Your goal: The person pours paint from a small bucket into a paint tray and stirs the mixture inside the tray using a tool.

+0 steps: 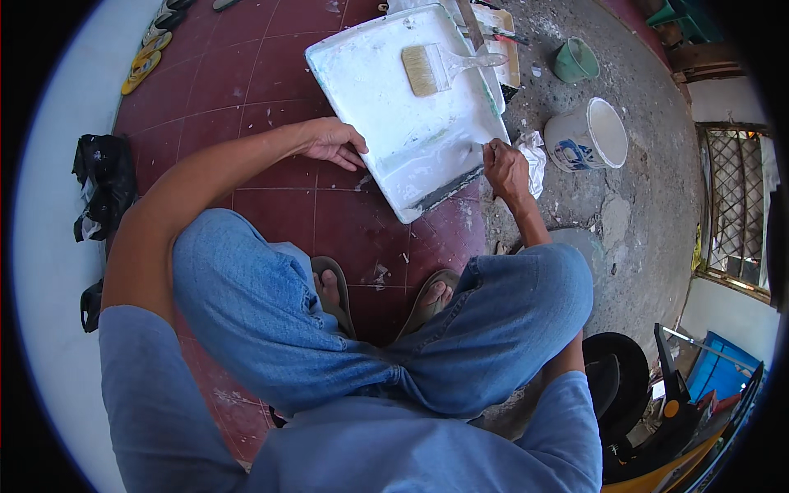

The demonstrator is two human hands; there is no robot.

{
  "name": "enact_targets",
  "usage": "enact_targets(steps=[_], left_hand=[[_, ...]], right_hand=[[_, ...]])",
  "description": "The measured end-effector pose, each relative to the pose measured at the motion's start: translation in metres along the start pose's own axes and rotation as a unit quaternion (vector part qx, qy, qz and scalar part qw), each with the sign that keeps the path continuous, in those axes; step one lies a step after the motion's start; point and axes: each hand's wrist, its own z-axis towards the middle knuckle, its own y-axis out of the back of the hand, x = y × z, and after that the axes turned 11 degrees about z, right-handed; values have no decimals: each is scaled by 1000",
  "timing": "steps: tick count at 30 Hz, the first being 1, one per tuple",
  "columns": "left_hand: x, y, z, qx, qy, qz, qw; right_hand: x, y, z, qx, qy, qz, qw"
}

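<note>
A white paint tray (pixel 382 78), smeared with pale paint, lies at an angle in front of my feet. My left hand (pixel 337 142) holds its left rim, the fingertips against the edge. At the lower right side of the tray, my right hand (pixel 507 171) is closed; a small end shows past its fingers over the tray, too little to name. A wide paint brush (pixel 427 70) with pale bristles rests across the upper part of the tray, its handle pointing right. Wet white paint covers the tray's lower end.
To the right stand a white bucket (pixel 588 135) and a small green pot (pixel 575 61). Crumpled white material (pixel 532 160) lies beside my right hand. A flat stick (pixel 481 41) leans behind the tray. Black bags (pixel 103 185) and yellow sandals (pixel 146 64) line the left wall.
</note>
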Motion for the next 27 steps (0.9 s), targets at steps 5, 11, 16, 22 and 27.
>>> enact_targets(steps=[5, 11, 16, 22, 27], left_hand=[[0, 0, 1, 4, 2, 0, 1000], [4, 6, 1, 3, 4, -5, 1000], [4, 4, 3, 7, -1, 2, 1000], [1, 2, 2, 14, 0, 7, 1000], [2, 3, 2, 14, 0, 3, 1000]], right_hand=[[33, -19, -16, 61, 44, 21, 997], [58, -25, -39, 123, 115, 138, 976], [22, -6, -21, 59, -7, 152, 987], [-2, -4, 2, -18, 11, 29, 999], [51, -23, -8, 61, 75, 63, 993]])
